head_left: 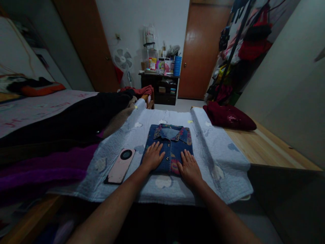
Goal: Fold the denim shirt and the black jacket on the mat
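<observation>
A folded blue denim shirt [165, 149] with a patterned collar and colourful prints lies flat, its collar at the far end and its buttons facing up. On its left side rests my left hand [153, 156], palm down with the fingers spread. My right hand [189, 167] lies palm down on the shirt's lower right part, fingers apart. Beneath the shirt is a light grey-blue cloth [162, 195] with cloud shapes. A pink phone [122, 166] with a round camera ring lies on the cloth, left of my left hand.
Dark clothes [83, 112] and a purple cloth [50, 166] lie on the bed to the left. A folded maroon garment [230, 117] sits on the wooden surface [266, 149] at right. Farther back stand a fan [123, 59], a dark cabinet [159, 89] and a door [203, 51].
</observation>
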`<action>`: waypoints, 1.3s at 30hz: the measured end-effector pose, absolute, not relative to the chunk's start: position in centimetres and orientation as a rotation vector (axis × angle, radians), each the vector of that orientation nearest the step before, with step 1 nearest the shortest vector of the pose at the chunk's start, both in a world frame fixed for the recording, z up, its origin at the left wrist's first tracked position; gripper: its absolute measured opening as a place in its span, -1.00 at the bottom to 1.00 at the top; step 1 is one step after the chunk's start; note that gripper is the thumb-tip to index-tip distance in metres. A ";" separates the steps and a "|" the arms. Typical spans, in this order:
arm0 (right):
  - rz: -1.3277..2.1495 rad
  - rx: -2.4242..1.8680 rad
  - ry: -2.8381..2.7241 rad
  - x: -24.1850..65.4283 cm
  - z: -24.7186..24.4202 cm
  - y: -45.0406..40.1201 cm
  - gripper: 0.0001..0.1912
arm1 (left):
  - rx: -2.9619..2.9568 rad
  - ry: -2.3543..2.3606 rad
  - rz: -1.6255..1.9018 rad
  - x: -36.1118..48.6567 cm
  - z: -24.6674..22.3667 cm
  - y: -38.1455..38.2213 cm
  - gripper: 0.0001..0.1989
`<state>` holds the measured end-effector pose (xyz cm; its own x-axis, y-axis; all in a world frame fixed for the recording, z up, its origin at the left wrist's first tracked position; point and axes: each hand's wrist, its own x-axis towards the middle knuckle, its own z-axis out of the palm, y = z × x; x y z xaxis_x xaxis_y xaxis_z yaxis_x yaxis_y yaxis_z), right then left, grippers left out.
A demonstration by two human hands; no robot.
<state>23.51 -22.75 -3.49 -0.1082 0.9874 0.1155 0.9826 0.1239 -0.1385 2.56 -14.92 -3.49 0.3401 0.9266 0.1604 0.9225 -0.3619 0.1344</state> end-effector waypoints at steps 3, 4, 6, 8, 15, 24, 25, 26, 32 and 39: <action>0.072 -1.984 -2.220 24.1 -3.0 -22.7 -0.34 | 2.539 1.794 0.251 1.4 -3.1 -15.3 -0.42; 0.097 -1.998 -2.228 24.2 -2.7 -22.5 -0.33 | 2.515 1.822 0.228 1.3 -2.9 -15.5 -0.42; 0.157 -2.031 -2.241 24.0 -1.8 -21.7 -0.34 | 2.486 1.875 0.230 1.6 -2.2 -15.9 -0.45; 0.197 -2.032 -2.238 23.4 -1.0 -20.7 -0.42 | 2.518 1.865 0.302 2.5 -1.7 -16.3 -0.50; 0.200 -1.811 -2.297 21.0 -2.1 -18.7 -0.44 | 2.517 1.615 0.346 5.7 -3.0 -16.6 -0.50; 0.119 -1.840 -2.260 22.0 -3.1 -16.8 -0.35 | 2.502 1.637 0.381 5.4 -3.3 -16.8 -0.49; 0.112 -1.843 -2.245 22.0 -3.0 -16.6 -0.36 | 2.503 1.637 0.380 5.4 -3.3 -16.9 -0.49; 0.107 -1.843 -2.227 22.0 -3.0 -16.4 -0.37 | 2.503 1.637 0.378 5.4 -3.2 -16.9 -0.49; 0.145 -1.789 -2.092 22.5 -3.4 -15.7 -0.53 | 2.490 1.651 0.387 5.5 -3.3 -17.0 -0.49; 0.169 -1.761 -2.065 23.0 -4.4 -15.7 -0.54 | 2.488 1.659 0.385 5.5 -3.3 -17.0 -0.49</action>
<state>23.01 -15.66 -4.42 -0.1103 0.9658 0.2344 0.9149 0.1909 -0.3558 5.52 -17.02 -3.26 0.3643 0.9207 0.1401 0.8884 -0.3887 0.2442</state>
